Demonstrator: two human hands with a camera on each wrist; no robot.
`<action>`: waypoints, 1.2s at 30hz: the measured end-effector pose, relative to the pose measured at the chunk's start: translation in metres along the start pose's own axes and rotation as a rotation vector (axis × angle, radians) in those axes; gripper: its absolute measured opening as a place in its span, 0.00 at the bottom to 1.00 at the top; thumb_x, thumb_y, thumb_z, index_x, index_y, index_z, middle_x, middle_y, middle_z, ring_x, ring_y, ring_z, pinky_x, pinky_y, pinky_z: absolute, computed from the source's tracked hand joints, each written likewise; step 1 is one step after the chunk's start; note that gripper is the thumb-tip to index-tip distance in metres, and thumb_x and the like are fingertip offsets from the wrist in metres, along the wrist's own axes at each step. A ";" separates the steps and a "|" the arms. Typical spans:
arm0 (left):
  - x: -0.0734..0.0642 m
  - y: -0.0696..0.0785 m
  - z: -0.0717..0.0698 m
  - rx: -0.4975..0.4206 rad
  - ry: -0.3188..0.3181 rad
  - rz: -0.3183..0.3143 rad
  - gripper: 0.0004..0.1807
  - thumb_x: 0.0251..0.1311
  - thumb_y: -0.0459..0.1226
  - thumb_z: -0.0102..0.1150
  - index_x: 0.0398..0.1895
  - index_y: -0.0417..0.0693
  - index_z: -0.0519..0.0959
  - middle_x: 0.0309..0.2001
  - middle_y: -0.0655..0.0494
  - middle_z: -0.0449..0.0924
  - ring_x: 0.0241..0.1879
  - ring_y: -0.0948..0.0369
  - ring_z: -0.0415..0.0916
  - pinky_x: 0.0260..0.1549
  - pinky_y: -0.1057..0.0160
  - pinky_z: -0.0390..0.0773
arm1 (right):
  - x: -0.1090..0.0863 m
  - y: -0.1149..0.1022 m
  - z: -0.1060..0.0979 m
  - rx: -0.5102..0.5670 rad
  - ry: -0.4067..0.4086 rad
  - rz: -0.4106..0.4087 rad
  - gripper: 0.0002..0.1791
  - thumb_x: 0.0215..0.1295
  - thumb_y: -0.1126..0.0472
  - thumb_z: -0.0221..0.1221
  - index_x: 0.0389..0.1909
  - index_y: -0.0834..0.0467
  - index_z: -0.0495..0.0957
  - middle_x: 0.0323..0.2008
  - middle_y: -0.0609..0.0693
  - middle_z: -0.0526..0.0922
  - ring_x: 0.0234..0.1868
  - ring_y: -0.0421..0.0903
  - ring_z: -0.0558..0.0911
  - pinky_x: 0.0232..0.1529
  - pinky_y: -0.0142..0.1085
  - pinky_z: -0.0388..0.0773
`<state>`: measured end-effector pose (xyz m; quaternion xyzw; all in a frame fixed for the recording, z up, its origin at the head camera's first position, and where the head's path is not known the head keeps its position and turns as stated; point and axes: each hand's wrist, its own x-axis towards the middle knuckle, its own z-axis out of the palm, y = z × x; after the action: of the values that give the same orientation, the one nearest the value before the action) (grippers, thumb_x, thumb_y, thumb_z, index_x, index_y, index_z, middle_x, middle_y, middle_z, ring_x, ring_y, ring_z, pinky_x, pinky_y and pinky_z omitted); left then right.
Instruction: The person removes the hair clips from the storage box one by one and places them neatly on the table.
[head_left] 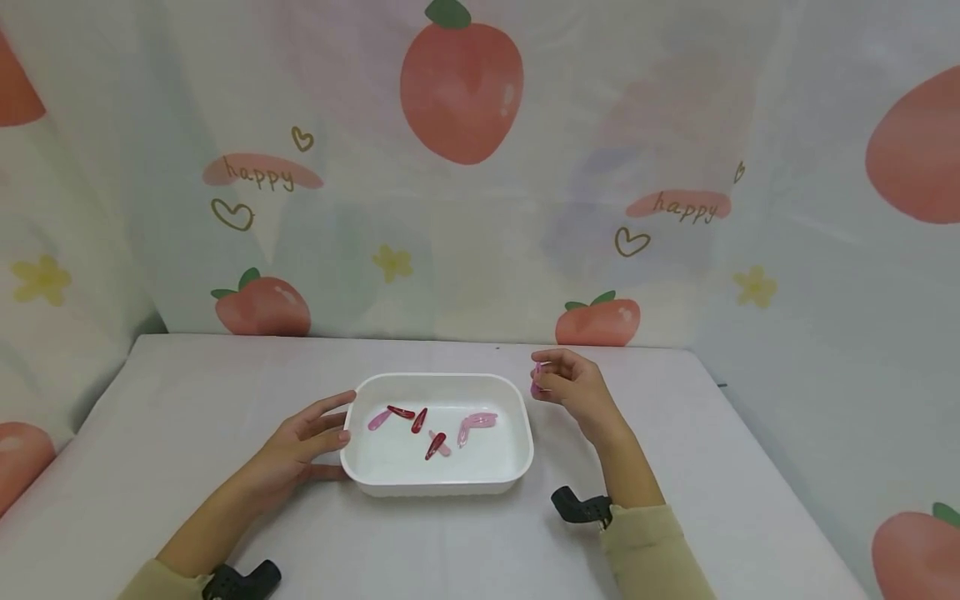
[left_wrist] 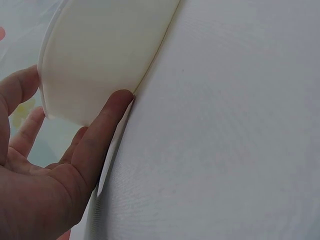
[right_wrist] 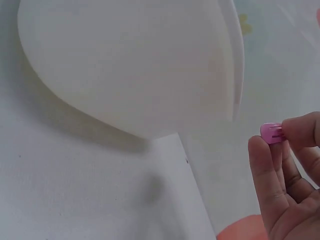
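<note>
My right hand (head_left: 573,390) pinches a pink hair clip (right_wrist: 271,133) between thumb and fingers, just beyond the right end of a white tray (head_left: 438,488). At the tray's left end, my left hand (head_left: 294,450) has its fingers spread and fairly straight, touching the rim and outer wall. The left wrist view shows one finger low against that wall, near the tabletop. Inside the tray lie several snap clips: a red clip (head_left: 401,412) at the back left, a pink clip (head_left: 379,420) beside it, a dark red clip (head_left: 435,447) crossing a pale pink one, and glossy pink clips (head_left: 480,420) toward the right.
A white cloth covers the table (head_left: 465,550) under the tray. Behind it hangs a backdrop (head_left: 465,217) printed with fruit, hearts and flowers, which continues along both sides. Each wrist wears a black camera mount, such as the right mount (head_left: 581,506).
</note>
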<state>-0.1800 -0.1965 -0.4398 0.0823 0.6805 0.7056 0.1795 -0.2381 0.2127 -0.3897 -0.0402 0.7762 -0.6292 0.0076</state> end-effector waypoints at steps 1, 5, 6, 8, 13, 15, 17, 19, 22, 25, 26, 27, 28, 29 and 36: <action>0.000 0.000 0.000 -0.004 0.001 -0.005 0.34 0.71 0.35 0.56 0.77 0.55 0.58 0.75 0.38 0.54 0.66 0.43 0.69 0.49 0.43 0.83 | 0.001 0.002 -0.001 0.001 0.004 0.000 0.18 0.68 0.66 0.60 0.58 0.64 0.75 0.42 0.58 0.79 0.40 0.46 0.82 0.46 0.37 0.85; 0.002 0.000 -0.001 -0.029 -0.007 -0.022 0.34 0.71 0.35 0.55 0.77 0.57 0.57 0.75 0.39 0.54 0.66 0.43 0.68 0.50 0.43 0.82 | 0.003 0.009 -0.002 -0.018 0.020 0.018 0.18 0.68 0.66 0.60 0.57 0.64 0.76 0.42 0.58 0.79 0.39 0.46 0.82 0.45 0.37 0.86; 0.002 0.000 -0.002 -0.037 -0.011 -0.024 0.34 0.71 0.35 0.55 0.77 0.57 0.57 0.75 0.39 0.54 0.66 0.43 0.68 0.50 0.43 0.82 | 0.004 0.011 -0.001 -0.025 0.022 0.024 0.18 0.68 0.66 0.60 0.58 0.64 0.75 0.42 0.59 0.79 0.39 0.47 0.82 0.45 0.37 0.86; 0.002 -0.001 -0.003 -0.053 -0.019 -0.027 0.34 0.72 0.34 0.54 0.77 0.57 0.56 0.75 0.39 0.53 0.66 0.44 0.68 0.51 0.42 0.81 | 0.005 0.016 -0.001 -0.044 0.022 0.038 0.19 0.68 0.66 0.60 0.59 0.65 0.75 0.42 0.59 0.79 0.39 0.47 0.82 0.45 0.37 0.86; 0.002 -0.002 -0.004 -0.066 -0.024 -0.033 0.34 0.71 0.34 0.54 0.77 0.57 0.56 0.75 0.38 0.53 0.66 0.45 0.68 0.51 0.42 0.81 | 0.008 0.025 0.000 -0.073 0.029 0.053 0.20 0.67 0.68 0.60 0.59 0.66 0.75 0.41 0.60 0.79 0.37 0.48 0.83 0.43 0.37 0.86; 0.002 -0.002 -0.004 -0.063 -0.025 -0.033 0.35 0.71 0.35 0.55 0.78 0.57 0.56 0.75 0.38 0.53 0.66 0.46 0.69 0.51 0.42 0.81 | 0.008 0.027 0.000 -0.088 0.026 0.051 0.20 0.66 0.68 0.59 0.58 0.66 0.75 0.41 0.61 0.80 0.37 0.48 0.83 0.42 0.36 0.86; 0.002 -0.002 -0.004 -0.066 -0.022 -0.036 0.35 0.71 0.35 0.55 0.77 0.58 0.56 0.75 0.38 0.53 0.65 0.46 0.69 0.51 0.42 0.81 | 0.008 0.028 0.000 -0.106 0.017 0.050 0.19 0.66 0.69 0.59 0.58 0.66 0.75 0.42 0.61 0.80 0.37 0.48 0.83 0.41 0.36 0.86; 0.002 -0.003 -0.004 -0.069 -0.022 -0.036 0.35 0.71 0.34 0.55 0.78 0.58 0.56 0.75 0.37 0.53 0.65 0.47 0.69 0.51 0.42 0.81 | 0.008 0.030 0.000 -0.128 0.003 0.047 0.20 0.67 0.68 0.59 0.59 0.66 0.75 0.42 0.62 0.81 0.37 0.49 0.83 0.42 0.37 0.86; 0.002 -0.003 -0.004 -0.072 -0.024 -0.038 0.35 0.71 0.34 0.55 0.78 0.58 0.56 0.75 0.38 0.53 0.65 0.47 0.69 0.51 0.42 0.81 | 0.009 0.033 -0.001 -0.167 -0.009 0.050 0.20 0.66 0.69 0.59 0.58 0.66 0.75 0.42 0.63 0.81 0.38 0.50 0.82 0.42 0.39 0.86; 0.002 -0.003 -0.004 -0.067 -0.029 -0.035 0.35 0.71 0.35 0.55 0.78 0.57 0.55 0.75 0.37 0.52 0.65 0.48 0.69 0.51 0.42 0.81 | 0.009 0.036 -0.001 -0.213 -0.018 0.063 0.20 0.64 0.70 0.60 0.58 0.66 0.76 0.41 0.62 0.82 0.37 0.49 0.82 0.41 0.39 0.86; 0.001 -0.003 -0.004 -0.065 -0.034 -0.033 0.35 0.71 0.35 0.54 0.78 0.57 0.55 0.75 0.36 0.52 0.65 0.48 0.69 0.51 0.42 0.81 | 0.009 0.036 -0.001 -0.230 -0.019 0.068 0.20 0.63 0.70 0.61 0.57 0.65 0.77 0.41 0.61 0.82 0.37 0.48 0.82 0.40 0.39 0.86; 0.001 -0.003 -0.003 -0.063 -0.036 -0.031 0.35 0.71 0.35 0.55 0.78 0.56 0.55 0.75 0.36 0.51 0.65 0.48 0.69 0.51 0.42 0.81 | 0.009 0.037 0.000 -0.245 -0.021 0.074 0.20 0.63 0.70 0.61 0.57 0.65 0.77 0.40 0.60 0.82 0.36 0.48 0.82 0.40 0.38 0.86; 0.000 -0.003 -0.003 -0.062 -0.041 -0.029 0.35 0.72 0.35 0.54 0.78 0.56 0.54 0.75 0.35 0.51 0.65 0.47 0.69 0.51 0.41 0.81 | 0.008 0.037 0.000 -0.256 -0.025 0.077 0.20 0.62 0.71 0.61 0.56 0.65 0.78 0.39 0.59 0.82 0.36 0.47 0.81 0.39 0.38 0.86; 0.000 -0.002 -0.003 -0.063 -0.041 -0.029 0.35 0.72 0.35 0.54 0.78 0.56 0.54 0.75 0.35 0.51 0.65 0.47 0.69 0.51 0.41 0.81 | 0.008 0.037 0.000 -0.269 -0.027 0.079 0.19 0.62 0.70 0.61 0.56 0.64 0.78 0.39 0.58 0.82 0.35 0.47 0.81 0.39 0.37 0.86; -0.001 -0.002 -0.003 -0.056 -0.041 -0.029 0.35 0.72 0.35 0.54 0.78 0.56 0.54 0.76 0.35 0.51 0.66 0.47 0.68 0.51 0.42 0.81 | 0.007 0.039 0.002 -0.308 -0.032 0.095 0.15 0.62 0.70 0.63 0.50 0.61 0.82 0.37 0.56 0.83 0.33 0.46 0.82 0.38 0.36 0.85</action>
<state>-0.1799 -0.1995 -0.4422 0.0816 0.6579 0.7198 0.2059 -0.2472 0.2179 -0.4280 -0.0139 0.8643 -0.5009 0.0435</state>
